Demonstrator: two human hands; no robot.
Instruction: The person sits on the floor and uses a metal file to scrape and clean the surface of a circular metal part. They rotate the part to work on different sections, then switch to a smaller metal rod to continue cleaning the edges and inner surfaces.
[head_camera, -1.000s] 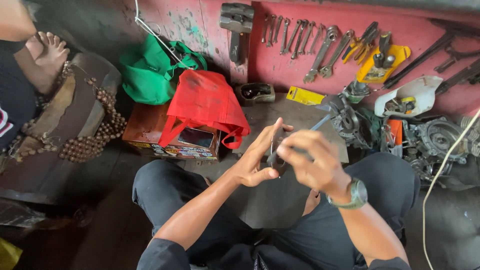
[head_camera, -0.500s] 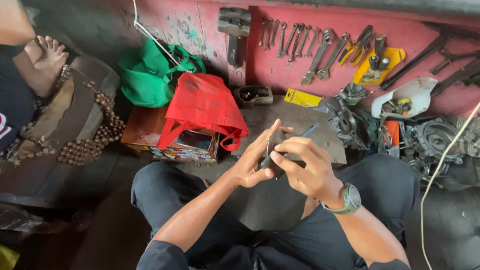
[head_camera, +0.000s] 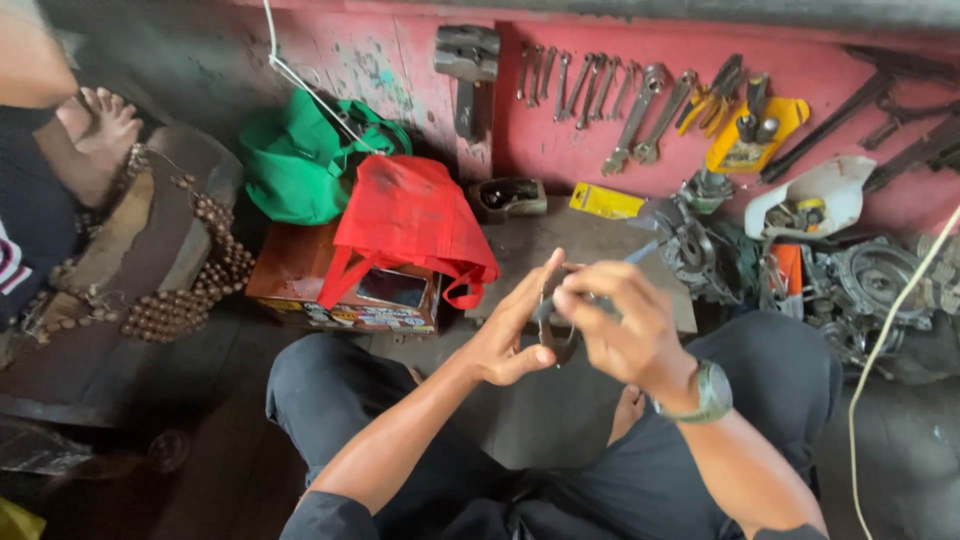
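I sit cross-legged on the floor with both hands raised over my lap. My left hand (head_camera: 515, 330) grips a small dark ring-shaped metal part (head_camera: 556, 338) from the left side. My right hand (head_camera: 625, 325), with a grey watch on its wrist, holds a thin grey tool (head_camera: 640, 252) whose tip pokes out toward the far right, and its fingers press on the part. Most of the part is hidden between my fingers.
A red bag (head_camera: 410, 215) lies on a box (head_camera: 300, 285) ahead, a green bag (head_camera: 300, 160) behind it. Spanners (head_camera: 600, 85) hang on the red wall. Engine parts (head_camera: 870, 280) lie at right. Another person's bare foot (head_camera: 105, 125) rests on a beaded seat (head_camera: 150, 250) at left.
My right hand has lifted and turned over the part, so less of the thin tool shows. My left hand has kept its hold on the part.
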